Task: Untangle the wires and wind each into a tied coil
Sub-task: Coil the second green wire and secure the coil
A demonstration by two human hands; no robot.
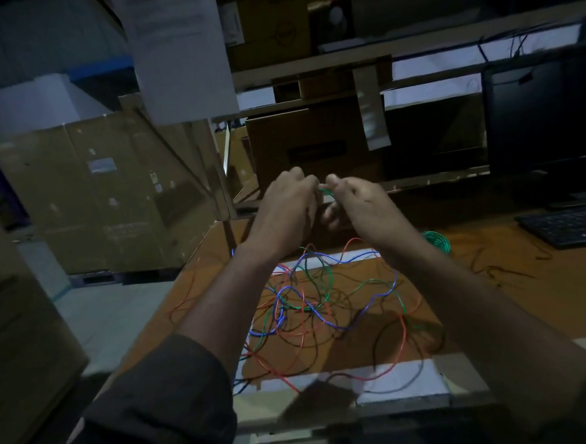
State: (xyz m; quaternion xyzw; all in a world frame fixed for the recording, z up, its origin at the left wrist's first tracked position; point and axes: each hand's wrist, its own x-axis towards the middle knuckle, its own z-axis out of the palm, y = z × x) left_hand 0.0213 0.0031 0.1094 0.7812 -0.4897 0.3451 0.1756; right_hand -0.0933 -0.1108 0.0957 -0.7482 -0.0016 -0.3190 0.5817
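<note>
Wires, a loose tangle of red, blue, green and dark strands, lie spread on the brown counter below the raised forearms, partly over a pale sheet near the front edge. Green wire: a short bit shows between the two hands, held up above the tangle. Left hand, back toward the camera, fingers curled in, tips pinching at the green wire. Right hand just beside it, thumb and forefinger closed together on the same strand, remaining fingers curled under. The hands nearly touch at the fingertips. How the strand runs down to the tangle is hidden by the hands. Green coil, already wound, sits on the counter to the right, apart from the tangle. Further right, a dark keyboard and a monitor behind it. Cardboard boxes stacked on the left and on the shelving behind. A white paper sheet hangs above. Light is dim; fine detail poor.
</note>
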